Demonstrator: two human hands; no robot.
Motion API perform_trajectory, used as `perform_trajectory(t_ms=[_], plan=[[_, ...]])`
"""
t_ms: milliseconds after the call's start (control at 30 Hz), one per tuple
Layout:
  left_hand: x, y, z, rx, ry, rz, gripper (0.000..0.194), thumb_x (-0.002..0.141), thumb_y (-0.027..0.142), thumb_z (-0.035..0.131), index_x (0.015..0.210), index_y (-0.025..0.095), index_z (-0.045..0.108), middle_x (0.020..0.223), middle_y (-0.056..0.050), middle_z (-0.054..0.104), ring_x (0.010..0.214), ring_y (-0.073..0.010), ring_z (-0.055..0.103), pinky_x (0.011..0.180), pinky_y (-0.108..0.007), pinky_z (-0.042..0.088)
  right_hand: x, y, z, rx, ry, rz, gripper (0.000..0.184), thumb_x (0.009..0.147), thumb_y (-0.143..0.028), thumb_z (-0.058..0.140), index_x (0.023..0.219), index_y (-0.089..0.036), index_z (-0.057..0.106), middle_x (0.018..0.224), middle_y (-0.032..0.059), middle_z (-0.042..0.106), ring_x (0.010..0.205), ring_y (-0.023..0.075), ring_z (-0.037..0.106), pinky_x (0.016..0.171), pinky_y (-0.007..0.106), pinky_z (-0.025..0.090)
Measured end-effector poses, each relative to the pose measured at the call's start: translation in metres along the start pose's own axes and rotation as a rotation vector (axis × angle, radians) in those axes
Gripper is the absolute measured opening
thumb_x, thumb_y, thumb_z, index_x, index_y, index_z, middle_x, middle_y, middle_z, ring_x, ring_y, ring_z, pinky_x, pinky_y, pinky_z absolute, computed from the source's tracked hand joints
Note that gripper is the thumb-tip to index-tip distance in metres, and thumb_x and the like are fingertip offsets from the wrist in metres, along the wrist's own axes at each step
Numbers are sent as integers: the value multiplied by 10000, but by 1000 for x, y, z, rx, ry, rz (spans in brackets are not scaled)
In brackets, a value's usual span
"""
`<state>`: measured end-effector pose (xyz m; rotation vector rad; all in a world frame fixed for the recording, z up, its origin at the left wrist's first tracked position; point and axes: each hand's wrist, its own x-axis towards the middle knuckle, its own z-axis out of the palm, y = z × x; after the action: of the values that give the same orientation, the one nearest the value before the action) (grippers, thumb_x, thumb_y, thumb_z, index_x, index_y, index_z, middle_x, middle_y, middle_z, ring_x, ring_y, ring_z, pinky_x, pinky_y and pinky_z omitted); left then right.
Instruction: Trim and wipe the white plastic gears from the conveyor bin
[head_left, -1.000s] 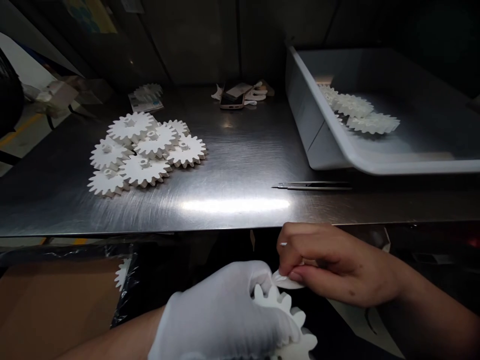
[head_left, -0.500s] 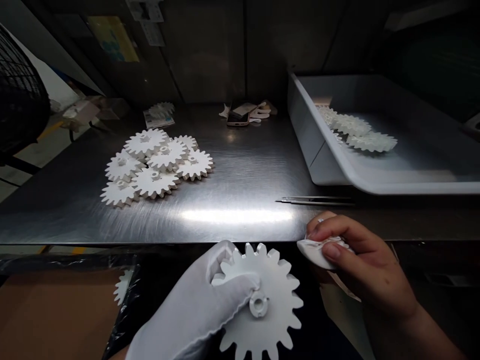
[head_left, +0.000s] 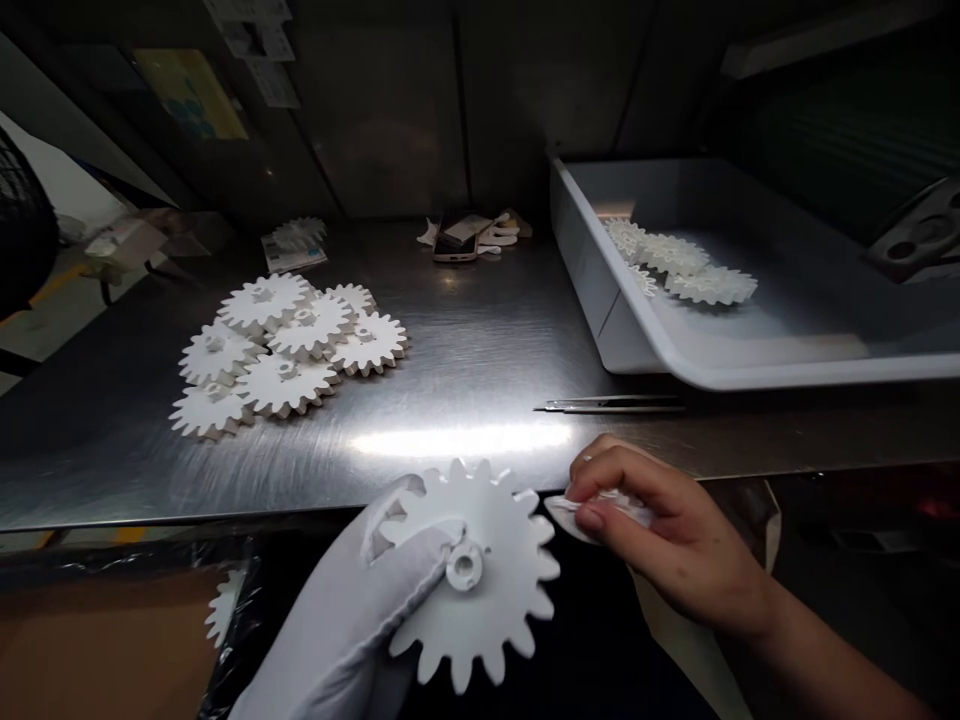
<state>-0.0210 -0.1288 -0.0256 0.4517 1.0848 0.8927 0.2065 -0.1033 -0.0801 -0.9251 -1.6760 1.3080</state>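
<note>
The white-gloved left hand [head_left: 367, 580] clamps its grip on a smooth white toothed gear [head_left: 506, 590] — its round, hollow hub [head_left: 464, 567] raised. The bare right hand [head_left: 667, 530] pinches crumpled white cloth [head_left: 564, 516].

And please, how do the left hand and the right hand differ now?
The left hand wears a white glove; the right hand is bare. The left hand holds a white gear, its thumb lying across the gear's face beside the hub; the right hand pinches a crumpled white piece, perhaps cloth. Both hands hold something white.
</note>
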Motion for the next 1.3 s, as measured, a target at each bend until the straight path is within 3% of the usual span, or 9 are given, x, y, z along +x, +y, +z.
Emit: perform_trajectory(t_ms=[100, 167, 267, 433, 667, 833, 933, 1100, 1300], plan=[[-2, 2, 6, -134, -57, 11, 505, 809, 173, 716, 1283, 289, 585, 1057, -48, 720, 967, -263, 674, 809, -320, 549, -3, 6, 1, 141, 116, 83, 50, 945, -314, 636, 964, -271, 652, 964, 28, 587, 956, 205, 547, 800, 297, 441], [-2, 4, 7, -170, -88, -32, 532, 772, 135, 743, 1259, 292, 598, 1060, -47, 722, 950, -259, 681, 799, -316, 554, -5, 9, 2, 345, 126, 133, 102, 932, -366, 647, 975, -273, 652, 977, 19, 578, 845, 166, 544, 680, 247, 446], [-2, 4, 7, -171, -103, -10, 390, 775, 131, 741, 1138, 254, 669, 1043, -44, 727, 944, -246, 682, 799, -296, 554, -6, 11, 5, 574, 42, 194, 153, 921, -395, 644, 976, -253, 641, 970, 18, 593, 559, 79, 434, 464, 200, 331], [0, 2, 6, -112, -109, 55, 201, 842, 146, 678, 1025, 221, 713, 998, -30, 739, 918, -219, 683, 822, -288, 545, -7, 9, 5, 730, -118, 199, 166, 933, -389, 629, 1009, -241, 623, 1140, 60, 621, 448, 1, 353, 413, 167, 254], [3, 4, 7, -27, -116, 52, 154, 895, 260, 656, 1035, 208, 694, 998, -61, 718, 909, -223, 662, 817, -304, 519, -12, -1, 11, 609, -150, 308, 169, 891, -404, 690, 984, -264, 676, 1199, 59, 599, 654, 105, 556, 460, 184, 371], [2, 9, 1, 240, -227, -33, 225, 823, 351, 709, 992, 207, 678, 862, -25, 684, 799, -194, 614, 775, -285, 488, -7, -7, 2, 366, -58, 212, 96, 880, -357, 718, 925, -273, 713, 1056, 32, 644, 1021, 207, 592, 861, 283, 478], [1, 11, -3, 360, -316, -139, 316, 761, 473, 720, 844, 173, 664, 745, -5, 622, 702, -161, 552, 689, -255, 457, 2, -12, -7, 363, -256, 201, 100, 877, -327, 717, 918, -236, 713, 1023, 52, 655, 968, 209, 603, 837, 305, 478], [7, 15, -1, 632, -528, -418, 271, 783, 378, 735, 876, 170, 589, 763, 37, 520, 681, -111, 435, 612, -211, 352, 13, -19, -6, 317, -520, 309, 150, 889, -326, 703, 950, -189, 691, 1011, 72, 666, 864, 195, 611, 747, 310, 474], [2, 20, 1, 641, -465, -445, 222, 867, 329, 648, 802, 171, 507, 694, 46, 440, 648, -110, 375, 565, -215, 294, 3, -6, -12, 285, -133, 81, 127, 927, -289, 668, 1053, -291, 675, 1030, 31, 619, 998, 206, 558, 807, 300, 454]])
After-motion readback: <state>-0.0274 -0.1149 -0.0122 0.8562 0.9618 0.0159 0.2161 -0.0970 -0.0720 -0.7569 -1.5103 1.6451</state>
